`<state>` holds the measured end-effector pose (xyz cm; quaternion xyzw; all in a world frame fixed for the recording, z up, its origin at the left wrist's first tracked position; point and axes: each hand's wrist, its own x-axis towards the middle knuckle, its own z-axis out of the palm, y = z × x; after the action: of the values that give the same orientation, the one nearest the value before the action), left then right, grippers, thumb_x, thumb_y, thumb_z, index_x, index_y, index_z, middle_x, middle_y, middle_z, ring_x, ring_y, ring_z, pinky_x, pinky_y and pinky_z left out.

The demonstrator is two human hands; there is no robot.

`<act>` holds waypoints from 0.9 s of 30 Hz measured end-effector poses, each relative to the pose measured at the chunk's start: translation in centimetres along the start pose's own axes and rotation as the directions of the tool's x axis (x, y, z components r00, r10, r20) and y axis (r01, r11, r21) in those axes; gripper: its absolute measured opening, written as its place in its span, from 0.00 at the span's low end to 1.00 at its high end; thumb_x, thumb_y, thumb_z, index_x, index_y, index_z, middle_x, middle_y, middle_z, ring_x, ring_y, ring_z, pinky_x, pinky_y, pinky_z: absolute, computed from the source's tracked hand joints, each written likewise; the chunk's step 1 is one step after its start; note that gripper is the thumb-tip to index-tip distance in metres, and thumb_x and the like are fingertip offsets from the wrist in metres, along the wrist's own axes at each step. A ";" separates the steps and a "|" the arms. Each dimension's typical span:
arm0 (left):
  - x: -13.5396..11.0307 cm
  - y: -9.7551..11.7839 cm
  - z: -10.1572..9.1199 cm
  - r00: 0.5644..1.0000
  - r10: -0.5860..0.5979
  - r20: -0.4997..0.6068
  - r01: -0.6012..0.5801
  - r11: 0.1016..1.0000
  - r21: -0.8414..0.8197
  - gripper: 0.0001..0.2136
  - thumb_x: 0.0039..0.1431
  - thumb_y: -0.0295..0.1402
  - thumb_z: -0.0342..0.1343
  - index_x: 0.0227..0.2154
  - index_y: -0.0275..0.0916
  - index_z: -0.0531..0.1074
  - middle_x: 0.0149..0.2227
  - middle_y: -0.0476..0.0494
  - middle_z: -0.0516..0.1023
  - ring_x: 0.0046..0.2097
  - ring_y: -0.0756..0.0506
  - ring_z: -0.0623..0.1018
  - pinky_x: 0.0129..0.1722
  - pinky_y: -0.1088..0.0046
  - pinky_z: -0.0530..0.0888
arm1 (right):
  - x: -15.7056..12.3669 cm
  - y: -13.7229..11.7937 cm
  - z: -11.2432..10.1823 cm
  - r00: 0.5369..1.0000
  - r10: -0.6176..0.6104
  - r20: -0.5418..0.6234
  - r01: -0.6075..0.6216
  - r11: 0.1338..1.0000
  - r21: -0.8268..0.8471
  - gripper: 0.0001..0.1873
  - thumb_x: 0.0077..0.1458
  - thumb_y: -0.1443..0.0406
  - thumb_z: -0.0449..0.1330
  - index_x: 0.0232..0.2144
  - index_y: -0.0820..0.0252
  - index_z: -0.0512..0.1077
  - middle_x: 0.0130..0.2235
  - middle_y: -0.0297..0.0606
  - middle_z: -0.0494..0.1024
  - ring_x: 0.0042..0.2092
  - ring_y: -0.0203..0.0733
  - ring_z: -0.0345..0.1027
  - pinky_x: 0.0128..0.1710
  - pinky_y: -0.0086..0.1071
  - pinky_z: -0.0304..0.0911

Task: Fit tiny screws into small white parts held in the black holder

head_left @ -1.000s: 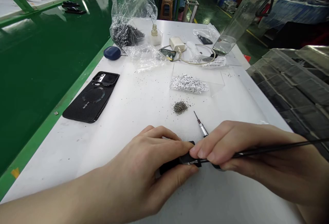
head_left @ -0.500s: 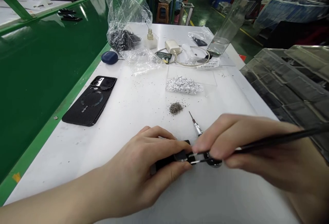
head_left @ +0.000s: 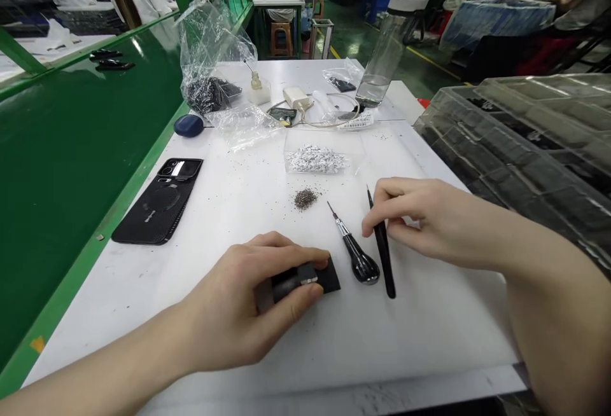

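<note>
My left hand (head_left: 258, 295) is closed round a small black block-like part (head_left: 308, 274) with a shiny end, pinched between thumb and fingers. Under it a flat black piece (head_left: 330, 276) pokes out; the palm hides the rest. Black tweezers (head_left: 384, 254) lie near the tabletop with their tip pointing away from me. The fingers of my right hand (head_left: 420, 215) close across their upper part. Between the hands rests a screwdriver (head_left: 359, 257) with a bulbous black handle. Beyond it is a small pile of tiny screws (head_left: 305, 198).
A clear tray (head_left: 317, 160) holds small white pieces. Farther back are a plastic bag (head_left: 210, 95) of black parts, a small bottle (head_left: 256, 85), a charger (head_left: 296, 98) and a water bottle (head_left: 379, 79). A black phone (head_left: 160, 203) lies left; compartment boxes (head_left: 515, 130) flank the right.
My right hand has moved away from the black part, and the tweezers now point away from me beside the screwdriver. My left hand keeps its hold. The view has shifted.
</note>
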<state>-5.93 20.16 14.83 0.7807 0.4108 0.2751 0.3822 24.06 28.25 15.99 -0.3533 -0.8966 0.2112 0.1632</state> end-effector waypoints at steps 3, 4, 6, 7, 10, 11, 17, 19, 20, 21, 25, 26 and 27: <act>-0.1 0.0 0.1 1.000 0.014 -0.005 -0.014 1.000 -0.016 0.15 0.70 0.29 0.59 0.55 0.43 0.84 0.50 0.45 0.89 0.51 0.44 0.87 0.51 0.70 0.84 | -0.1 -0.6 -0.1 0.995 0.036 0.096 -0.037 0.999 0.011 0.24 0.58 0.78 0.56 0.36 0.49 0.88 0.34 0.35 0.75 0.31 0.39 0.71 0.32 0.34 0.64; -0.1 0.0 0.1 1.000 0.008 -0.005 -0.008 1.000 -0.023 0.15 0.70 0.29 0.59 0.55 0.44 0.85 0.50 0.46 0.89 0.51 0.44 0.87 0.51 0.71 0.84 | 0.0 -0.8 0.0 0.996 0.037 0.076 -0.039 0.999 0.024 0.25 0.59 0.78 0.56 0.39 0.49 0.88 0.35 0.36 0.76 0.32 0.39 0.71 0.33 0.34 0.65; -0.1 -0.1 0.2 1.000 -0.018 -0.002 0.018 0.999 -0.046 0.14 0.71 0.30 0.60 0.54 0.45 0.85 0.51 0.47 0.88 0.52 0.45 0.87 0.52 0.73 0.84 | 0.2 -1.5 0.4 0.999 0.040 -0.019 -0.039 0.996 0.076 0.23 0.62 0.75 0.56 0.46 0.50 0.87 0.38 0.36 0.76 0.35 0.40 0.72 0.34 0.34 0.65; -0.2 -0.1 0.2 0.999 -0.035 0.000 0.035 0.998 -0.059 0.14 0.72 0.31 0.60 0.55 0.46 0.85 0.52 0.47 0.88 0.52 0.46 0.87 0.52 0.73 0.83 | 0.4 -2.0 0.8 0.997 0.048 -0.057 -0.042 0.994 0.102 0.21 0.64 0.73 0.58 0.49 0.52 0.86 0.39 0.37 0.77 0.36 0.41 0.72 0.35 0.34 0.65; -0.1 -0.2 0.3 0.998 -0.060 0.008 0.061 0.994 -0.087 0.13 0.73 0.34 0.60 0.55 0.48 0.85 0.53 0.47 0.87 0.51 0.46 0.87 0.50 0.73 0.83 | 1.0 -3.2 2.1 0.993 0.108 -0.039 -0.104 0.990 0.099 0.19 0.67 0.62 0.63 0.57 0.53 0.83 0.33 0.33 0.78 0.35 0.43 0.73 0.36 0.37 0.66; -0.1 -0.3 0.3 0.999 -0.053 0.011 0.053 0.995 -0.089 0.13 0.74 0.34 0.60 0.55 0.48 0.85 0.53 0.47 0.87 0.51 0.45 0.87 0.49 0.73 0.83 | 1.2 -3.5 2.4 0.990 0.143 -0.005 -0.142 0.987 0.076 0.20 0.67 0.60 0.64 0.59 0.51 0.82 0.29 0.31 0.77 0.33 0.43 0.72 0.35 0.37 0.65; -0.1 -0.6 0.5 1.000 0.014 0.003 -0.013 0.997 -0.072 0.13 0.74 0.33 0.60 0.56 0.47 0.85 0.52 0.46 0.87 0.53 0.44 0.86 0.52 0.69 0.82 | 1.3 -3.9 2.5 0.959 0.282 0.039 -0.284 0.937 0.202 0.16 0.57 0.72 0.65 0.41 0.49 0.88 0.25 0.28 0.78 0.27 0.39 0.70 0.30 0.35 0.65; -0.1 -0.7 0.5 0.999 0.054 0.002 -0.054 0.996 -0.070 0.14 0.75 0.32 0.60 0.58 0.46 0.84 0.52 0.46 0.88 0.53 0.43 0.85 0.54 0.68 0.81 | 1.2 -4.0 2.4 0.959 0.250 -0.133 -0.180 0.900 0.397 0.13 0.59 0.72 0.66 0.36 0.49 0.87 0.28 0.29 0.81 0.29 0.38 0.73 0.29 0.33 0.66; -0.1 -0.8 0.5 0.997 0.076 0.004 -0.075 0.994 -0.076 0.14 0.75 0.31 0.60 0.58 0.45 0.83 0.52 0.46 0.88 0.53 0.43 0.84 0.55 0.68 0.81 | 1.2 -4.1 2.4 0.945 0.235 -0.228 -0.096 0.865 0.493 0.13 0.63 0.72 0.65 0.36 0.48 0.87 0.29 0.29 0.83 0.30 0.38 0.75 0.29 0.33 0.68; -0.1 -0.8 0.5 0.995 0.096 0.011 -0.095 0.992 -0.087 0.13 0.75 0.31 0.59 0.57 0.45 0.83 0.51 0.47 0.88 0.52 0.44 0.84 0.54 0.68 0.80 | 1.1 -4.3 2.5 0.925 0.220 -0.309 -0.006 0.823 0.568 0.12 0.66 0.70 0.65 0.38 0.47 0.86 0.31 0.28 0.85 0.31 0.39 0.77 0.31 0.33 0.70; 0.2 -0.6 0.4 0.990 0.135 0.042 -0.129 0.982 -0.135 0.10 0.75 0.28 0.58 0.48 0.44 0.84 0.45 0.47 0.87 0.49 0.44 0.83 0.52 0.70 0.79 | 1.0 -5.2 3.4 0.898 0.028 -0.440 0.247 0.795 0.554 0.09 0.68 0.69 0.70 0.44 0.47 0.85 0.39 0.30 0.89 0.41 0.44 0.80 0.42 0.40 0.76; 0.3 -0.6 0.4 0.990 0.135 0.047 -0.128 0.982 -0.136 0.09 0.75 0.27 0.57 0.46 0.44 0.84 0.45 0.47 0.87 0.49 0.44 0.83 0.53 0.69 0.79 | 1.0 -5.3 3.6 0.895 -0.048 -0.444 0.294 0.812 0.505 0.09 0.66 0.70 0.71 0.44 0.49 0.86 0.39 0.32 0.90 0.42 0.45 0.79 0.43 0.41 0.75; 0.3 -0.5 0.3 0.990 0.132 0.050 -0.124 0.983 -0.136 0.09 0.75 0.27 0.57 0.45 0.43 0.83 0.44 0.46 0.87 0.49 0.43 0.83 0.54 0.68 0.79 | 1.0 -5.4 3.7 0.890 -0.112 -0.441 0.331 0.824 0.459 0.10 0.66 0.71 0.71 0.45 0.51 0.86 0.39 0.33 0.90 0.43 0.45 0.78 0.44 0.41 0.75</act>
<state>-5.76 20.50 14.26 0.7863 0.3290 0.3025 0.4267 18.64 24.38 15.66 -0.2217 -0.7886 0.3500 0.4543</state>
